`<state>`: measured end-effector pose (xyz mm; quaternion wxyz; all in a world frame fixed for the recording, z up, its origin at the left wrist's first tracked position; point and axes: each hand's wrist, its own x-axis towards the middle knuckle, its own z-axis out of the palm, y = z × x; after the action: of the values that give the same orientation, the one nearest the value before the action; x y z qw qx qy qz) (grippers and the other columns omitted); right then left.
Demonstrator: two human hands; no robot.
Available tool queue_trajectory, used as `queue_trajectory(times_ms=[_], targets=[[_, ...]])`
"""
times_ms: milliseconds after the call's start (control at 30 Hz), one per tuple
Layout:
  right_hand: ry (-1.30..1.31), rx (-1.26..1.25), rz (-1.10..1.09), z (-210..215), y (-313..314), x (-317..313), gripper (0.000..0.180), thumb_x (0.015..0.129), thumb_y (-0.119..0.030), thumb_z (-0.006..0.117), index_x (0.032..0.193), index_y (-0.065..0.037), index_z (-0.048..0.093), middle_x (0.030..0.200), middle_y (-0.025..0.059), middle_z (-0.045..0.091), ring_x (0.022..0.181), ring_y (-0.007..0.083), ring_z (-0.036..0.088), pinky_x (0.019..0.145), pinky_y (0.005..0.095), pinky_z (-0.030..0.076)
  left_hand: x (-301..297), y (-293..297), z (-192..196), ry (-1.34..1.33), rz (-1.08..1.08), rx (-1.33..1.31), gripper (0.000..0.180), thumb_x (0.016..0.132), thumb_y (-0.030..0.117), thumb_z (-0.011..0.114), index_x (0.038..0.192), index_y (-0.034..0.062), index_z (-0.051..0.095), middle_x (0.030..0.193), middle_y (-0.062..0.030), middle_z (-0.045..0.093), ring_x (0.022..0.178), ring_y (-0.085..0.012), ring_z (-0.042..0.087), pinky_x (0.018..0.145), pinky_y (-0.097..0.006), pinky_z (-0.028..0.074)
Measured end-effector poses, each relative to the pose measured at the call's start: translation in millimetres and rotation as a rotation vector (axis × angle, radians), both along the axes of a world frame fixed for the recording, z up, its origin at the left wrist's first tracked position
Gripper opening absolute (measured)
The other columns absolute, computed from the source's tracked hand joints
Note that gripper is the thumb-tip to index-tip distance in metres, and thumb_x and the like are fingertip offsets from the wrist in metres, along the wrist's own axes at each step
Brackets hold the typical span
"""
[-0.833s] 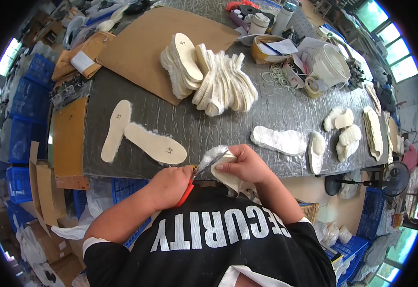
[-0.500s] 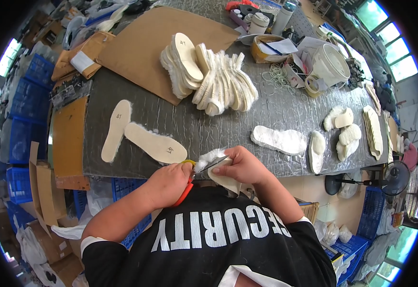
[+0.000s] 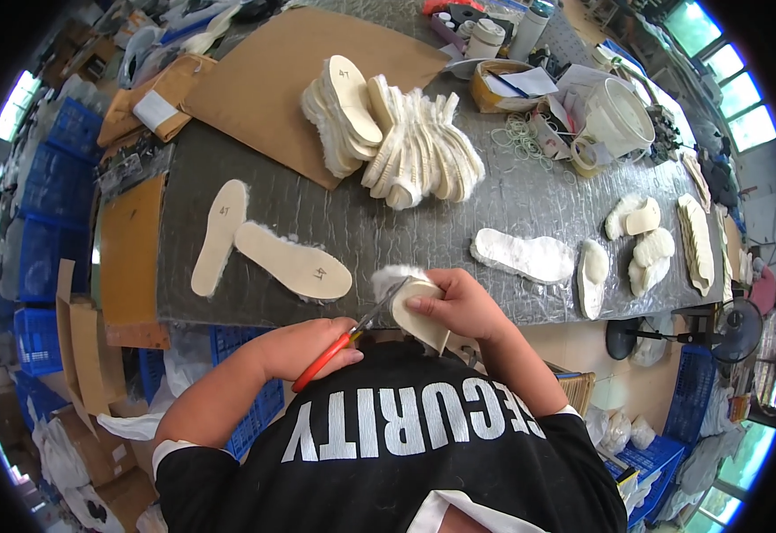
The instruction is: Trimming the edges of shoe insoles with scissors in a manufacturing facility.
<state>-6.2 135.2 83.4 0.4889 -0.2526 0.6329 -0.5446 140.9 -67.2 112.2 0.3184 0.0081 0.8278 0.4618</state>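
Note:
My left hand [image 3: 310, 344] is closed around the handles of red-handled scissors [image 3: 322, 359]. The metal blades point up and right and reach the fleece edge of an insole [image 3: 417, 322]. That insole, cream on its smooth side with white fluff along its rim, is pinched between the thumb and fingers of my right hand [image 3: 461, 304], just over the table's near edge. Its lower end hangs tilted in front of my shirt. Left of it, two cream fleece-backed insoles, one [image 3: 221, 235] upright and another [image 3: 295, 262] slanting, lie on the table.
A stack of fleece insoles [image 3: 423, 155] rests at the far middle, partly on a brown board [image 3: 264, 84]. At right lie a white insole [image 3: 524, 255] and several smaller fluffy pieces [image 3: 592, 277]. Tubs [image 3: 619, 120] and bottles stand at the back right. A fan [image 3: 736, 329] is beyond the right edge.
My left hand has moved down toward me with the scissors, and their blades look closer together. The insole in my right hand has turned slightly, showing more of its smooth side.

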Motion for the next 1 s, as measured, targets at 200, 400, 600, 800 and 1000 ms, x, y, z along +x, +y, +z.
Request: queue_trajectory(times_ms=[200, 400, 600, 800, 1000], targets=[[-0.039, -0.003, -0.036, -2, 2, 1, 0.018, 0.081, -0.014, 0.067, 0.089, 0.002, 0.065, 0.074, 0.0019, 0.064, 0.067, 0.0054, 0.056, 0.061, 0.0229, 0.047, 4, 11, 4, 0.225, 0.059, -0.275, 0.03, 0.087, 0.026, 0.054, 0.087, -0.0042, 0.048, 0.078, -0.0239, 0.059, 0.082, -0.039, 0.059, 0.072, -0.042, 0.047], [0.012, -0.016, 0.036, -1, 2, 2, 0.017, 0.078, -0.015, 0.07, 0.082, 0.001, 0.067, 0.069, 0.001, 0.063, 0.063, 0.0048, 0.055, 0.058, 0.023, 0.045, 2, 12, 4, 0.275, -0.017, -0.306, 0.023, 0.086, 0.018, 0.052, 0.086, -0.005, 0.049, 0.075, -0.0221, 0.06, 0.076, -0.0377, 0.06, 0.069, -0.041, 0.048], [0.046, 0.008, 0.07, 5, 4, 4, 0.016, 0.076, -0.014, 0.071, 0.078, 0.001, 0.067, 0.066, 0.0001, 0.062, 0.061, 0.0044, 0.053, 0.056, 0.0237, 0.044, 8, 11, 4, 0.247, -0.076, -0.356, 0.021, 0.085, 0.016, 0.055, 0.089, -0.0037, 0.051, 0.071, -0.0216, 0.06, 0.072, -0.0378, 0.06, 0.065, -0.042, 0.047], [0.038, 0.007, 0.109, 6, 6, 6, 0.016, 0.076, -0.014, 0.071, 0.08, 0.002, 0.066, 0.066, 0.0001, 0.062, 0.061, 0.0044, 0.053, 0.056, 0.0241, 0.045, 10, 10, 4, 0.299, -0.158, -0.42, 0.02, 0.084, 0.017, 0.055, 0.084, -0.0027, 0.052, 0.069, -0.0209, 0.06, 0.067, -0.0365, 0.061, 0.061, -0.042, 0.048], [0.152, -0.013, 0.138, 1, 11, 4, 0.02, 0.079, -0.017, 0.069, 0.086, 0.002, 0.065, 0.07, 0.0007, 0.061, 0.067, 0.005, 0.053, 0.061, 0.0235, 0.045, 18, 7, 3, 0.268, -0.136, -0.309, 0.016, 0.082, 0.013, 0.05, 0.085, -0.0025, 0.051, 0.067, -0.0209, 0.059, 0.066, -0.0373, 0.061, 0.061, -0.042, 0.049]])
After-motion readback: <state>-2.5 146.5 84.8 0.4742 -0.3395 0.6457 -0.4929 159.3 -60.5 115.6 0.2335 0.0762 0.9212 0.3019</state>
